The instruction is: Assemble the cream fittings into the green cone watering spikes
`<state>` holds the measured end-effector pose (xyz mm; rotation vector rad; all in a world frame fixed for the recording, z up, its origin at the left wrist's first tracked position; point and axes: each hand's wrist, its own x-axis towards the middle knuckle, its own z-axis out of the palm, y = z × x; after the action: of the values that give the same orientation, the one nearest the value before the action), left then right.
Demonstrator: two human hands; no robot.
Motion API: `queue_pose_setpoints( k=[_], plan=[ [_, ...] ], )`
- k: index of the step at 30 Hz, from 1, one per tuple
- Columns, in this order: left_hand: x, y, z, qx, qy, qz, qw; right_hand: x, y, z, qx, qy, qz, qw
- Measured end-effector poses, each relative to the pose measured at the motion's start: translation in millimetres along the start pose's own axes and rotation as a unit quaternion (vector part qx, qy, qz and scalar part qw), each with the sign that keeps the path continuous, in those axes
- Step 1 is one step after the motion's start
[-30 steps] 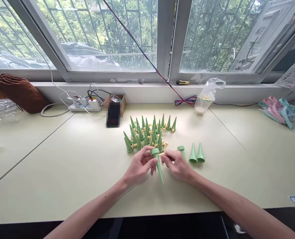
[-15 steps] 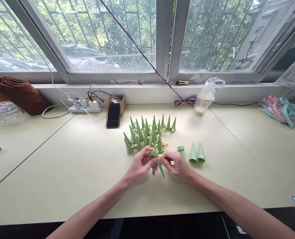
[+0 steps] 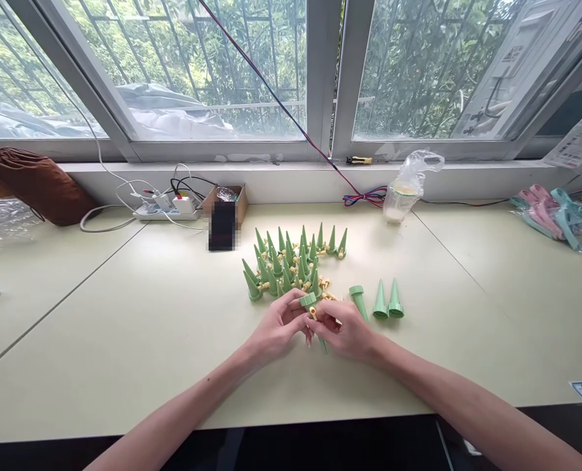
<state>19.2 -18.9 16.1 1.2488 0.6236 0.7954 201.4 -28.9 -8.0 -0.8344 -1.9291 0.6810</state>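
Spike (image 3: pixel 308 300) of green plastic, with a broad ridged cap and a long narrow taper, is held up between two bare hands, its cap uppermost and its thin tip slanted down and to the right below the fingers. The cap is steadied by the left hand (image 3: pixel 277 330), which is half curled, thumb and forefinger closed on the spike and the palm left hollow. A short tubular fitting (image 3: pixel 313 313) in smooth yellow plastic juts from just under the cap, its round open end facing the wearer. That fitting is pinched between thumb and bent forefinger of the right hand (image 3: pixel 347 327); the remaining fingers are folded in, and whether they touch the spike cannot be told.

Just beyond the right knuckles, a capped cone (image 3: pixel 358 301) is partly covered by the hand. Farther to the right, a pair of matching cones (image 3: pixel 380 301) is set side by side, dark open ends toward the wearer. Beyond the left fingertips, many sharp green cones (image 3: pixel 276 263) are bunched in uneven rows, with small yellow fittings (image 3: pixel 325 284) scattered among them. Everything is supported by a smooth, pale yellow-green tabletop (image 3: pixel 124 353). Well past the right hand, a tub in a crinkled clear bag (image 3: pixel 413 176) is seen; well past the left, a cardboard box (image 3: pixel 242 204).
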Motion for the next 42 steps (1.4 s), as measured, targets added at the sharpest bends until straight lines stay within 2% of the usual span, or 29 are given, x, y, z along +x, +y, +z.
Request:
queue_pose_setpoints(
  k=[17, 42],
  plan=[
    [1.3, -3.0, 1.2, 0.005, 0.033, 0.009, 0.999, -0.2, -0.7, 3.7, 0.006, -0.002, 0.003, 1.0],
    [0.7, 1.4, 2.1, 0.029, 0.041, 0.01, 0.999, 2.0, 1.0, -0.2, -0.012, -0.021, 0.016, 1.0]
  ],
)
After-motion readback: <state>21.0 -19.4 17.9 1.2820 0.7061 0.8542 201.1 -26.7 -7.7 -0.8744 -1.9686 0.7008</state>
